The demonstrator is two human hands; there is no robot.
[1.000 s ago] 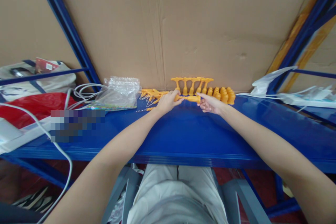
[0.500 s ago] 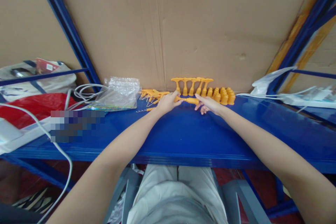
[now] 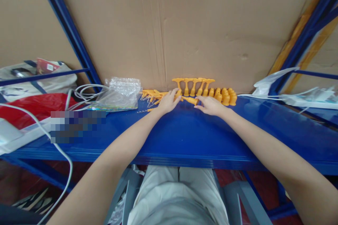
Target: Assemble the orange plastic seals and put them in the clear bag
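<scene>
A yellow corkscrew [image 3: 190, 100] lies almost level between my two hands, low over the blue table. My left hand [image 3: 168, 102] is closed round its handle end. At the wider sleeve end, the thumb and fingers of my right hand [image 3: 210, 105] pinch from the right. Behind them stands a row of yellow T-handled corkscrews [image 3: 194, 86]. Several short yellow sleeves [image 3: 225, 96] stand upright in rows just right of these. Beside my left hand lies a pile of yellow handles [image 3: 151, 95] with metal spirals.
A clear plastic bag [image 3: 123, 93] and white cables [image 3: 88, 91] lie to the left. A cardboard sheet [image 3: 206, 28] rises along the back of the blue table [image 3: 179, 137]. Blue posts [image 3: 67, 24] stand at both sides; a white power strip [image 3: 311, 101] is at right.
My right hand has turned, and its fingers, formerly spread below the corkscrew, now close at the sleeve's end. The sleeve end tilts slightly. My left hand has shifted slightly round the handle.
</scene>
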